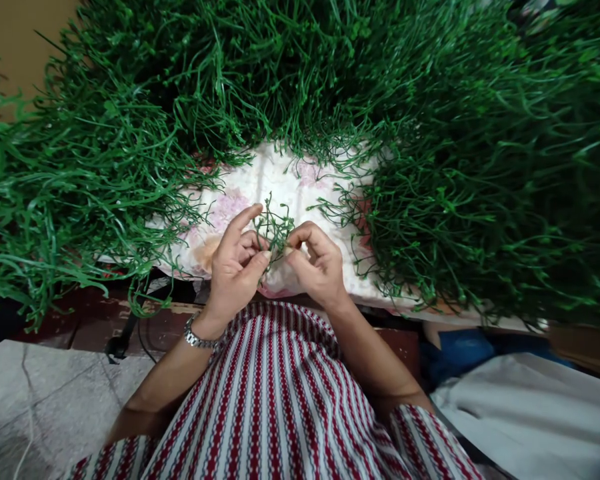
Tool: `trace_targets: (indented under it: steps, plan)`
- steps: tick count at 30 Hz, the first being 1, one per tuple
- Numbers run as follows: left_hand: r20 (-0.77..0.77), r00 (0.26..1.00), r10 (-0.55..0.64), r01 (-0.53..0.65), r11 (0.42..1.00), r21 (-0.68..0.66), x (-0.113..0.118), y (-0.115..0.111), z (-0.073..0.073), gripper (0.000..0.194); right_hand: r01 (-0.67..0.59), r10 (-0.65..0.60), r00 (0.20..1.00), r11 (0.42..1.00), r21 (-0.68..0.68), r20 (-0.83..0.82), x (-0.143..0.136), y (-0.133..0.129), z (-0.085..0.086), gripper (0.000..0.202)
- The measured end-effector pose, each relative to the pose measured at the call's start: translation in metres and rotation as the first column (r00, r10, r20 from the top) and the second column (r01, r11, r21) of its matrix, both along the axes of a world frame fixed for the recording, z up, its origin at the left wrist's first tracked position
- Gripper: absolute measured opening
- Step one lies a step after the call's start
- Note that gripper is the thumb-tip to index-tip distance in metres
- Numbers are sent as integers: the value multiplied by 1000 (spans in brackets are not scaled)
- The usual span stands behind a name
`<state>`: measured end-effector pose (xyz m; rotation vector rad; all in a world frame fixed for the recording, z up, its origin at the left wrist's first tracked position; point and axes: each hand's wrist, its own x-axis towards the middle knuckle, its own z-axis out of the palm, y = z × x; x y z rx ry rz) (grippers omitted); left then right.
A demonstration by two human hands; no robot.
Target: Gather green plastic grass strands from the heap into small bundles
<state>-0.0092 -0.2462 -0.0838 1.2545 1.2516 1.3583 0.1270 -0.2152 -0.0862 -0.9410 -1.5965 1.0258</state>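
Between my hands is a small green sprig (275,230) with thin, forked stems, over a white cloth with pink flowers (280,180). My left hand (240,260) pinches its stems between thumb and curled fingers, with the index finger raised. On the right side of the sprig, my right hand (317,263) has thumb and index fingertips pressed together on a stem tip. The lower ends of the stems are partly hidden by my left thumb.
Large heaps of green stems lie to the left (80,173), along the back (280,60) and to the right (480,200). A person in blue clothing (463,353) shows at the lower right, beside a grey cloth (525,407). Tiled floor (65,393) is at the lower left.
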Motion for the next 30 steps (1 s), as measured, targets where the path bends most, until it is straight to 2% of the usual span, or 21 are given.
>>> trace_targets:
  steps: [3,7,9,11,14,17,22,25,27,29,30]
  plan:
    - [82,997,13,-8,998,-60,3,2,-1,59,-102,13,947,960,-260,-322,-5,-2,-6,11]
    - [127,991,35,-28,998,-58,6,3,-3,50,-249,-28,827,877,-410,-562,-11,-5,-8,19]
    - [79,996,39,-39,999,-8,7,0,-3,39,-289,-53,797,841,-458,-602,-13,-6,-6,20]
    - [-50,998,47,-44,997,66,6,-2,-2,26,-280,-81,800,826,-489,-595,-14,-7,-4,21]
    - [-298,950,97,-33,976,214,5,-4,4,22,-208,-122,833,835,-510,-539,-14,-6,-3,22]
    - [-446,884,140,13,946,322,4,-3,8,19,-169,-116,856,857,-486,-504,-13,-5,-5,20]
    - [-528,832,173,42,928,371,2,0,4,14,-141,-32,912,912,-385,-409,-10,-5,-9,17]
    - [-520,831,198,18,925,381,0,1,2,12,-43,-20,968,969,-242,-250,-4,-8,-6,8]
    - [-515,833,200,15,924,382,-1,1,2,11,79,-79,992,997,-6,-99,3,-9,-1,20]
    - [-509,840,189,23,925,380,-2,1,3,13,93,-123,989,951,294,84,9,-8,5,32]
    - [-504,844,181,27,925,378,-2,1,3,13,34,-120,976,911,412,184,12,-6,7,34]
